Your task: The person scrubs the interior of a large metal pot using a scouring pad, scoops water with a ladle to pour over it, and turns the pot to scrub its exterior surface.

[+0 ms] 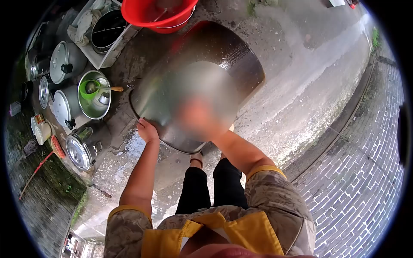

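Brown and glossy, the panel [202, 71] is in front of the feet [196, 160], near the red bucket [140, 21]; I can't judge its tilt. On its left edge, the left hand [148, 131] has its fingers hooked, pinching the rim. I'd want that hold firm: droplets [235, 55] across the far side suggest it could slip. The right hand [198, 115] is over the middle, too blurred for me to tell its fingers' state; steady, even pressure seems best.
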`<state>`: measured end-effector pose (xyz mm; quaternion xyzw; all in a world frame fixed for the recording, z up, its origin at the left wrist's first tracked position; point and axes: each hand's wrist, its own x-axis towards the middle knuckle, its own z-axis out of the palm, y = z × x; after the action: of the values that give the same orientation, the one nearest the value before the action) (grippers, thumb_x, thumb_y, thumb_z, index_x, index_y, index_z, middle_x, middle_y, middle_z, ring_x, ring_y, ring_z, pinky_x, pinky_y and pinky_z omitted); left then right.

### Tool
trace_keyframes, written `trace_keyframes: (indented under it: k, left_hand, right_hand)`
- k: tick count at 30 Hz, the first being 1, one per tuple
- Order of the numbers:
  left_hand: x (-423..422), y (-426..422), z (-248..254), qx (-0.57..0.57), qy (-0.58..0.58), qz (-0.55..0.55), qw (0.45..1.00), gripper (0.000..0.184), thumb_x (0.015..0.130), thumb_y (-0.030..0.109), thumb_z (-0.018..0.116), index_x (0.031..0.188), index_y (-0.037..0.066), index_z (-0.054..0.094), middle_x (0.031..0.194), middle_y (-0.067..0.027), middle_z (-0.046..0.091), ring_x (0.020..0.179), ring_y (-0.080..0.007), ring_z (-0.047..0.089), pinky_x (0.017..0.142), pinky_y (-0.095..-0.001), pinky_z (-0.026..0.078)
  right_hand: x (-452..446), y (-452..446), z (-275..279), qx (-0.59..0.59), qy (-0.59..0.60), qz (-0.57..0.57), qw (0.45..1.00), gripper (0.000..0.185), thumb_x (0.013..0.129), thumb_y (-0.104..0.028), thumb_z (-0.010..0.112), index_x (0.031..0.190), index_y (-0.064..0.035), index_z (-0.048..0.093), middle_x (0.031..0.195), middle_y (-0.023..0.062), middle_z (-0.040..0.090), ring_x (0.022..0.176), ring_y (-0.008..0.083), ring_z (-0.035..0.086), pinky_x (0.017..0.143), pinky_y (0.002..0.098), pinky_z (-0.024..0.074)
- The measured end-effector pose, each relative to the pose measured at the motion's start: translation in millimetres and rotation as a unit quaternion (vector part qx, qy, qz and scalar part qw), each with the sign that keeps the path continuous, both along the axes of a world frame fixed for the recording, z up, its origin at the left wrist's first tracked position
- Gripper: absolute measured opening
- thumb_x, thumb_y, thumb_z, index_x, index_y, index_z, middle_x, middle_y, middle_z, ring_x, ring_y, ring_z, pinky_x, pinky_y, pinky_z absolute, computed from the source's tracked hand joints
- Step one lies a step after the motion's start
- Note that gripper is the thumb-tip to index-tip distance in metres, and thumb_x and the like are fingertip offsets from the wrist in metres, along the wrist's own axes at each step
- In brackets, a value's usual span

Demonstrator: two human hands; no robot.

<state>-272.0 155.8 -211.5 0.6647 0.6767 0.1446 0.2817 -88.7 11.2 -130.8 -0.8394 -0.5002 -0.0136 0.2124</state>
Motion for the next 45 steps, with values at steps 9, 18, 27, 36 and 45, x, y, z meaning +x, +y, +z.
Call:
trace_keyframes:
  k: [9, 18, 27, 36, 45]
  left_hand:
    - [-7, -14, 0, -0.002, -0.084, 0.031, 0.996, 0.045, 0.096, 0.033, 0.038, 0.092, -0.007, 0.059, 0.084, -0.0246, 0.062, 0.075, -0.0376, 0.057, 0.070, -0.0423, 0.044]
    - [-17, -15, -15, -0.187, -0.365, 0.134, 0.902, 0.040, 0.099, 0.037, 0.039, 0.097, 0.002, 0.059, 0.090, -0.0031, 0.058, 0.083, -0.0126, 0.048, 0.073, -0.0284, 0.041]
    - [-26, -86, -4, -0.245, -0.348, 0.182, 0.886, 0.055, 0.097, 0.039, 0.042, 0.129, -0.006, 0.044, 0.123, -0.0106, 0.051, 0.116, -0.0156, 0.044, 0.100, -0.0250, 0.032]
    - [-46, -114, 18, -0.403, -0.518, 0.108, 0.747, 0.062, 0.095, 0.049, 0.041, 0.137, 0.002, 0.036, 0.135, -0.0038, 0.043, 0.122, -0.0128, 0.037, 0.104, -0.0258, 0.026]
    - [-46, -102, 19, -0.506, -0.703, 0.288, 0.410, 0.082, 0.083, 0.075, 0.028, 0.123, 0.008, 0.051, 0.113, -0.0097, 0.060, 0.100, -0.0221, 0.057, 0.091, -0.0352, 0.045]
  right_hand:
    - [179, 27, -29, -0.161, -0.066, -0.233, 0.957, 0.030, 0.082, -0.039, 0.056, 0.086, -0.0107, 0.062, 0.080, 0.0098, 0.064, 0.076, 0.0285, 0.063, 0.062, 0.0440, 0.0490]
    - [-31, 53, -23, -0.118, 0.031, 0.130, 0.984, 0.016, 0.077, -0.024, 0.051, 0.075, -0.0158, 0.064, 0.080, 0.0071, 0.063, 0.080, 0.0249, 0.060, 0.068, 0.0442, 0.0450]
    - [136, 69, -18, -0.309, -0.030, -0.143, 0.940, 0.037, 0.082, -0.030, 0.053, 0.118, -0.0246, 0.058, 0.118, 0.0016, 0.060, 0.112, 0.0269, 0.054, 0.086, 0.0516, 0.0455]
    - [-103, 163, -43, -0.283, 0.155, 0.139, 0.936, 0.033, 0.086, -0.041, 0.050, 0.110, -0.0207, 0.063, 0.116, 0.0040, 0.059, 0.112, 0.0250, 0.052, 0.087, 0.0480, 0.0418]
    - [-137, 6, -27, -0.011, 0.053, 0.184, 0.981, 0.020, 0.073, -0.029, 0.066, 0.086, -0.0155, 0.059, 0.095, 0.0020, 0.061, 0.093, 0.0238, 0.056, 0.078, 0.0429, 0.0407]
